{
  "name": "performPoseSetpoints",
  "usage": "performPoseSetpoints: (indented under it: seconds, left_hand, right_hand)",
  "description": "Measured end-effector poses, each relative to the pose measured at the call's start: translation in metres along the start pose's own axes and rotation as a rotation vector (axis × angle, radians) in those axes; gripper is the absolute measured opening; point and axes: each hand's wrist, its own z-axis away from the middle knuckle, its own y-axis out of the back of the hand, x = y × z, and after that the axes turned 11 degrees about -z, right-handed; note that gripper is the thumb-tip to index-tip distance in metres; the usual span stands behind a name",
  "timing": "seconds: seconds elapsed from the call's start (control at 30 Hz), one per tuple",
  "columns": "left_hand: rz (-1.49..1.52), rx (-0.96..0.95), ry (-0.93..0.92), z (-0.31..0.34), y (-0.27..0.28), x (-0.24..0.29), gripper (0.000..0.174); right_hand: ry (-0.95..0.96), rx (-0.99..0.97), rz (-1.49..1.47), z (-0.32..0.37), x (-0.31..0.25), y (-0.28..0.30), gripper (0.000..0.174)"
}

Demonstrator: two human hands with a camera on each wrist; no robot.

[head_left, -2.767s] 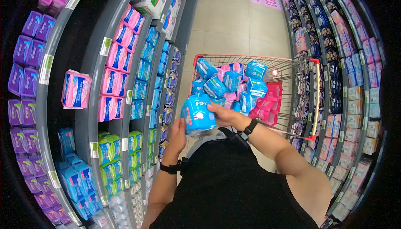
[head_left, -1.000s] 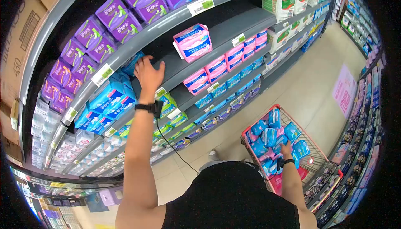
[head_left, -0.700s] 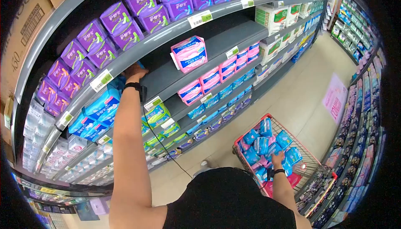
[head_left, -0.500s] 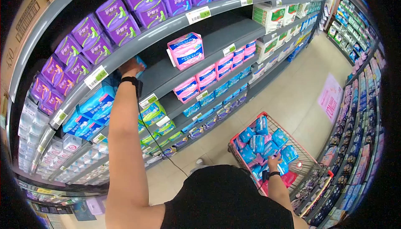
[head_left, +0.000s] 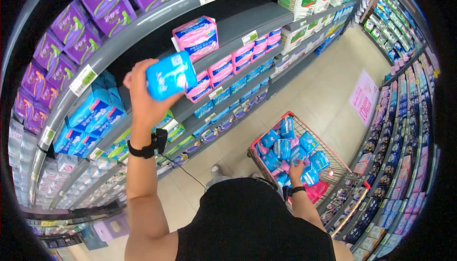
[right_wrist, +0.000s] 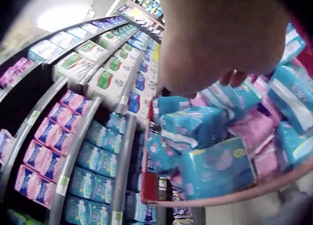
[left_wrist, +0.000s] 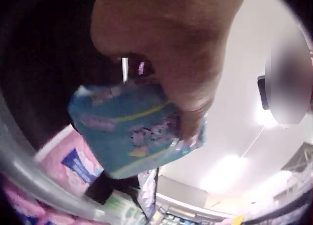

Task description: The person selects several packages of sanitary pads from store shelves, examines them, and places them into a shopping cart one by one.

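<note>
My left hand (head_left: 143, 104) grips a blue pack of sanitary pads (head_left: 170, 74) just in front of the shelf, thumb on one side and fingers on the other. The left wrist view shows the same pack from below, with the hand over its upper part. Low to the right, my right hand (head_left: 297, 169) rests over the packs in the shopping cart (right_wrist: 234, 200), its fingers loosely bent. Beneath it lie several blue packs (right_wrist: 217, 167) and pink packs (right_wrist: 254, 129). The right hand's palm side is mostly hidden.
A pink pack (head_left: 196, 37) stands alone on the shelf behind the held one. Blue packs (head_left: 97, 113) are stacked left of the hand, under purple packs (head_left: 112, 11). A cable hangs from the left wrist. Another row of shelves (head_left: 395, 156) lines the aisle's right side.
My left hand, earlier reaching deep into the shelf, has come out gripping a blue pack. The right hand stays over the cart. The view has shifted slightly.
</note>
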Motion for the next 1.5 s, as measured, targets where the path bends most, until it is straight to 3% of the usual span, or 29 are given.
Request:
performPoseSetpoints:
  seconds: [0.03, 0.1, 0.23, 0.3, 0.33, 0.37, 0.43, 0.47, 0.57, 0.6, 0.7, 0.8, 0.9, 0.93, 1.0, 1.03, 1.1, 1.17, 1.23, 1.27, 1.37, 1.4, 1.5]
  left_hand:
    - [0.351, 0.051, -0.011, 0.012, -0.004, -0.001, 0.081]
    - [0.638, 0.149, -0.117, 0.031, -0.01, 0.013, 0.085]
    - [0.859, 0.065, 0.026, 0.078, -0.026, 0.047, 0.092]
    - [0.91, 0.043, 0.072, 0.102, -0.043, 0.069, 0.083]
    - [0.937, 0.033, 0.09, 0.111, -0.049, 0.077, 0.078]
    - [0.81, -0.026, -0.029, 0.118, -0.053, 0.081, 0.073]
    - [0.544, -0.132, -0.262, 0.132, -0.059, 0.091, 0.063]
    - [0.586, -0.286, -0.24, 0.144, -0.064, 0.097, 0.054]
    - [0.658, -0.435, -0.167, 0.148, -0.043, 0.123, 0.055]
    - [0.688, -0.484, -0.169, 0.154, -0.042, 0.123, 0.06]
    - [0.9, -0.397, -0.024, 0.17, -0.043, 0.112, 0.07]
    - [0.845, -0.211, 0.202, 0.184, -0.048, 0.103, 0.08]
    - [0.873, -0.283, 0.537, 0.18, -0.057, 0.103, 0.078]
    - [1.032, -0.402, 0.629, 0.183, -0.064, 0.101, 0.075]
    - [1.169, -0.529, 0.644, 0.189, -0.073, 0.1, 0.072]
    - [1.237, -0.594, 0.649, 0.189, -0.074, 0.1, 0.071]
    - [1.283, -0.498, 0.592, 0.19, -0.07, 0.104, 0.067]
    - [1.295, -0.464, 0.513, 0.189, -0.069, 0.103, 0.064]
    - [1.285, -0.585, 0.405, 0.186, -0.064, 0.102, 0.06]
    - [1.28, -0.646, 0.351, 0.185, -0.063, 0.102, 0.058]
    - [1.143, -0.475, 0.306, 0.19, -0.081, 0.106, 0.052]
    - [1.068, -0.426, 0.281, 0.186, -0.083, 0.108, 0.05]
    - [1.188, -0.577, 0.479, 0.179, -0.077, 0.111, 0.055]
  right_hand:
    - [-0.093, -0.175, -0.192, -0.005, -0.014, 0.003, 0.028]
    - [-0.286, -0.514, -0.577, -0.015, -0.088, 0.01, 0.021]
    - [-0.062, -0.888, -0.583, -0.029, -0.215, 0.008, 0.025]
    - [-0.14, -1.096, -0.842, -0.017, -0.307, 0.024, 0.044]
    - [-0.173, -1.318, -1.02, -0.017, -0.331, 0.023, 0.061]
    - [-0.204, -1.538, -1.201, -0.014, -0.349, 0.022, 0.08]
    - [-0.047, -1.494, -1.32, 0.009, -0.39, 0.025, 0.101]
    - [0.035, -1.475, -1.375, 0.014, -0.403, 0.024, 0.112]
    - [0.35, -1.303, -0.88, 0.013, -0.419, 0.018, 0.128]
    - [0.291, -1.251, -0.874, 0.021, -0.425, 0.018, 0.128]
    - [0.255, -1.205, -0.861, 0.028, -0.432, 0.021, 0.125]
    - [0.337, -1.144, -0.856, 0.031, -0.422, 0.015, 0.121]
    - [0.553, -0.893, -0.679, 0.043, -0.425, 0.015, 0.124]
    - [0.627, -0.9, -0.648, 0.045, -0.427, 0.016, 0.125]
    - [0.772, -0.905, -0.58, 0.049, -0.427, 0.021, 0.127]
    - [0.585, -0.996, -0.866, 0.053, -0.426, 0.019, 0.129]
    - [0.151, -1.127, -1.424, 0.062, -0.424, 0.011, 0.132]
    - [0.04, -1.16, -1.293, 0.058, -0.412, 0.017, 0.127]
    - [-0.018, -1.248, -1.023, 0.053, -0.381, 0.017, 0.124]
    - [0.019, -1.254, -1.037, 0.058, -0.376, 0.019, 0.123]
    - [0.064, -1.213, -0.998, 0.062, -0.395, 0.031, 0.124]
    - [0.171, -1.102, -0.998, 0.062, -0.394, 0.03, 0.123]
    - [0.368, -0.96, -0.851, 0.055, -0.398, 0.029, 0.122]
